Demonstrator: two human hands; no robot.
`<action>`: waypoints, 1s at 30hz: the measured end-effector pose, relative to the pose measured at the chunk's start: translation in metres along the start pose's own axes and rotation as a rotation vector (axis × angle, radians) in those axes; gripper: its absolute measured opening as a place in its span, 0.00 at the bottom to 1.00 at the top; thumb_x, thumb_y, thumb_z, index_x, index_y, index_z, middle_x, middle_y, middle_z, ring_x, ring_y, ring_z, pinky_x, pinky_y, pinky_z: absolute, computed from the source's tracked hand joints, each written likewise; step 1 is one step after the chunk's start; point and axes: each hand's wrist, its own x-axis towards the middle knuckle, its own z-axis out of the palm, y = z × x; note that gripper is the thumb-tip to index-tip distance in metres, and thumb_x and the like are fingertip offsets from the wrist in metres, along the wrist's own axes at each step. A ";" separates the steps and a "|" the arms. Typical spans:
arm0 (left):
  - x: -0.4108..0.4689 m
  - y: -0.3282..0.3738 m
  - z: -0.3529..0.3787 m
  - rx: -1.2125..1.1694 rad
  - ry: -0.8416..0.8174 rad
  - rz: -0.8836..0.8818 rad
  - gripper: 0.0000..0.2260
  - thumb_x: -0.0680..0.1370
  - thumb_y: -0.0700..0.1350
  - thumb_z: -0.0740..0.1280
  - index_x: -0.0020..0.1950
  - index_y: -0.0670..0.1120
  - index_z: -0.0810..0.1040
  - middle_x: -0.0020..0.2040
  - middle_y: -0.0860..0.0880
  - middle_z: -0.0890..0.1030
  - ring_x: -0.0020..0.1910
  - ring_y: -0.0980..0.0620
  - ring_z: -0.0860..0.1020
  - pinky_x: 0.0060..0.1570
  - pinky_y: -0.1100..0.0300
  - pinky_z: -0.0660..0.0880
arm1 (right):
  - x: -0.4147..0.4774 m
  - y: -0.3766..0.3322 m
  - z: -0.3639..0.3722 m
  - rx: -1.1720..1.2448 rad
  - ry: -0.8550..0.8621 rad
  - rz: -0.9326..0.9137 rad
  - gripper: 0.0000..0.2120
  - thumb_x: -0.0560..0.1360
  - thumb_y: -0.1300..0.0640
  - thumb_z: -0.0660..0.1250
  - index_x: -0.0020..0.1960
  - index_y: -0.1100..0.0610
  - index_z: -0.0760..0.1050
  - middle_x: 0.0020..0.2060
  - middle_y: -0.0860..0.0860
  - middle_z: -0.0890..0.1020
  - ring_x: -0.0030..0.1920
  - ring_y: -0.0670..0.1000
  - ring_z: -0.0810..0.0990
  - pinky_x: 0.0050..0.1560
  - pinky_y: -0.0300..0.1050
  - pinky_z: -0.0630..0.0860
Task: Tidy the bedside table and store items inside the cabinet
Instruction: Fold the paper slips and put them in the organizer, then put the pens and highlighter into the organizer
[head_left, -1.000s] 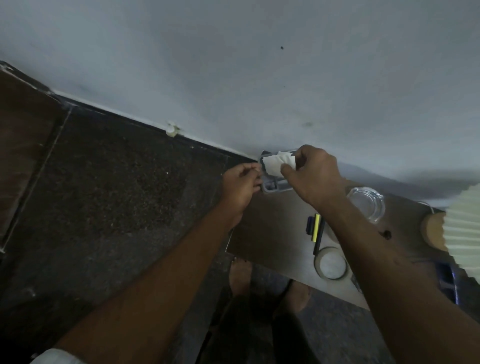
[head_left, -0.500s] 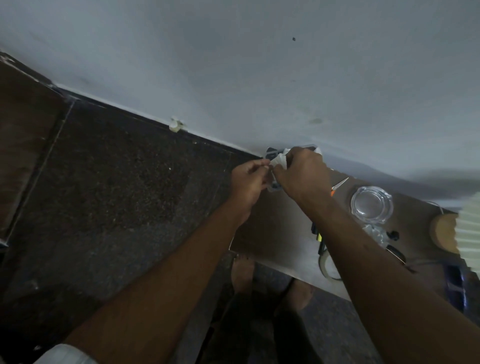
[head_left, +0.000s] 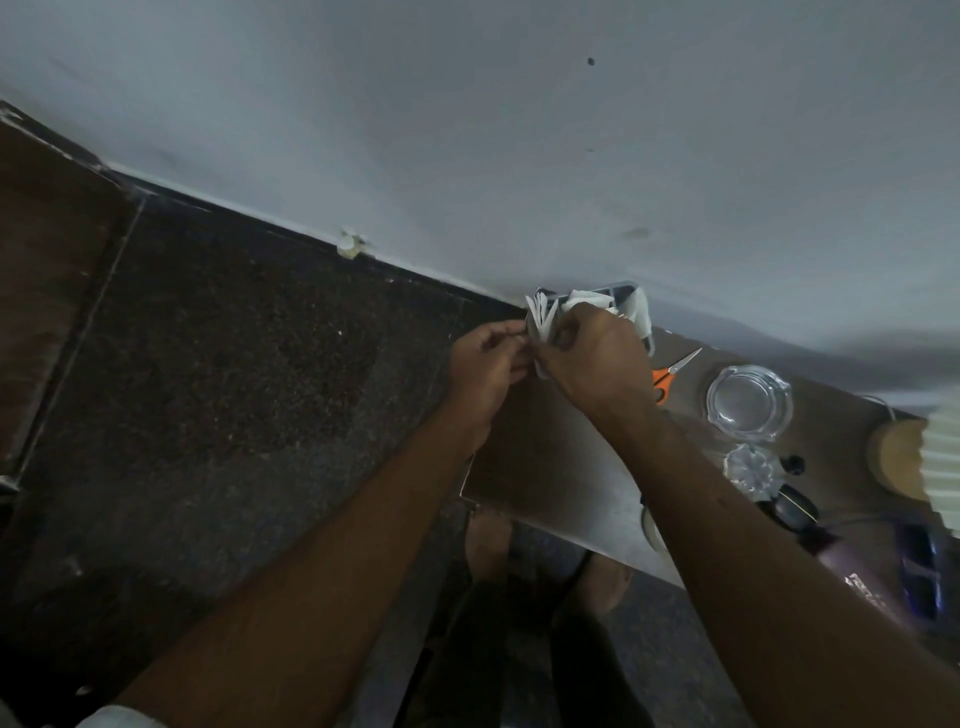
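Note:
My right hand grips a bunch of white folded tissues at the far left corner of the brown bedside table. My left hand pinches the tissues' left edge, fingertip to fingertip with the right hand. Behind the hands a grey tray stands against the wall with more white tissue hanging over its rim. The tray's lower part is hidden by my right hand.
Orange-handled scissors lie right of my hands. Further right are a clear glass ashtray, a smaller glass piece, a dark round object, a wooden lamp base with a pleated shade. Dark speckled floor lies left.
My hands came together at the tray, lifted slightly, and both now hold the tissues. The view shifted, so the scissors show and the pens are hidden behind my right arm.

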 end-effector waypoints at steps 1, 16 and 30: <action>0.000 -0.001 0.000 0.002 -0.001 -0.008 0.07 0.79 0.36 0.66 0.53 0.44 0.82 0.47 0.43 0.85 0.40 0.52 0.84 0.42 0.62 0.79 | -0.004 0.001 -0.002 0.012 0.010 -0.001 0.13 0.72 0.45 0.71 0.49 0.54 0.79 0.45 0.52 0.85 0.49 0.56 0.83 0.47 0.46 0.78; -0.037 -0.038 0.006 0.131 0.025 -0.088 0.09 0.79 0.34 0.65 0.57 0.37 0.80 0.49 0.38 0.83 0.47 0.45 0.81 0.46 0.57 0.77 | -0.070 0.044 0.002 0.096 0.047 0.059 0.02 0.72 0.53 0.68 0.42 0.50 0.76 0.39 0.49 0.84 0.43 0.54 0.83 0.39 0.41 0.70; -0.057 -0.110 0.034 0.448 -0.140 -0.073 0.11 0.76 0.34 0.69 0.43 0.51 0.81 0.38 0.49 0.83 0.37 0.52 0.81 0.36 0.61 0.76 | -0.137 0.101 0.009 0.186 0.096 0.365 0.09 0.76 0.56 0.68 0.54 0.60 0.79 0.48 0.56 0.83 0.50 0.58 0.82 0.50 0.49 0.77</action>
